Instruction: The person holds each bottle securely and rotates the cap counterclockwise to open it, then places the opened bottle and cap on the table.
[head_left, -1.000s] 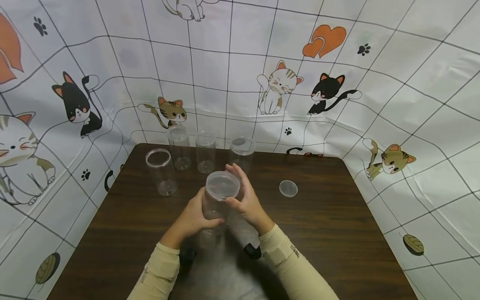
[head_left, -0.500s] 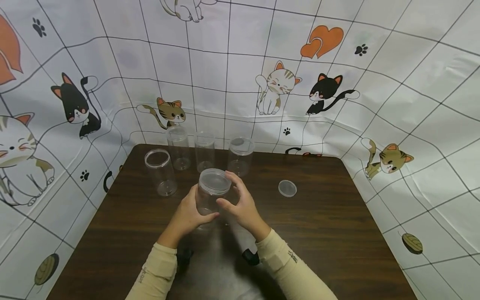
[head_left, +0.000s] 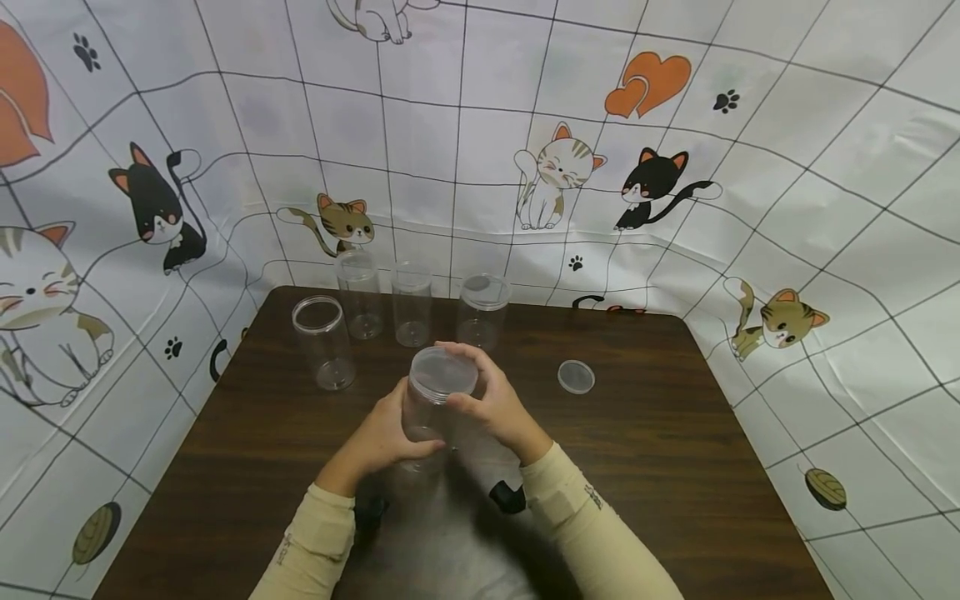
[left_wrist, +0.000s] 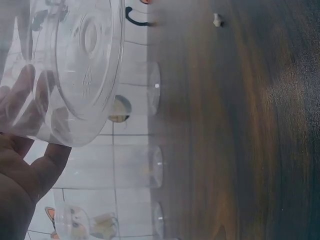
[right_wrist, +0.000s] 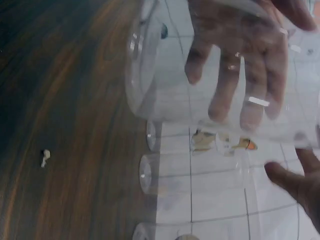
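Note:
A clear plastic jar [head_left: 426, 421] stands upright between my two hands over the near middle of the table. My left hand [head_left: 381, 435] wraps round its body, thumb across the near side. On top is a translucent screw lid [head_left: 442, 372], and my right hand [head_left: 501, 410] grips its right edge with thumb in front and fingers at the far rim. In the left wrist view the round jar base [left_wrist: 89, 55] is raised off the wood. The right wrist view shows left-hand fingers [right_wrist: 227, 80] through the clear wall, with right-hand fingers [right_wrist: 285, 177] near the lid end.
Behind stand several clear jars: a wide one [head_left: 322, 346] at left, two slim ones [head_left: 360, 300] [head_left: 412, 308], and a lidded one [head_left: 482, 317]. A loose lid [head_left: 576, 377] lies on the dark wooden table [head_left: 645, 467] at right. A cat-print sheet [head_left: 420, 150] rises behind; a small pale crumb [right_wrist: 45, 157] lies on the wood.
The jar shifted slightly left, then back right, with both hands on it. My right fingers moved from reaching past the lid to curling over its far rim. The other jars stayed put.

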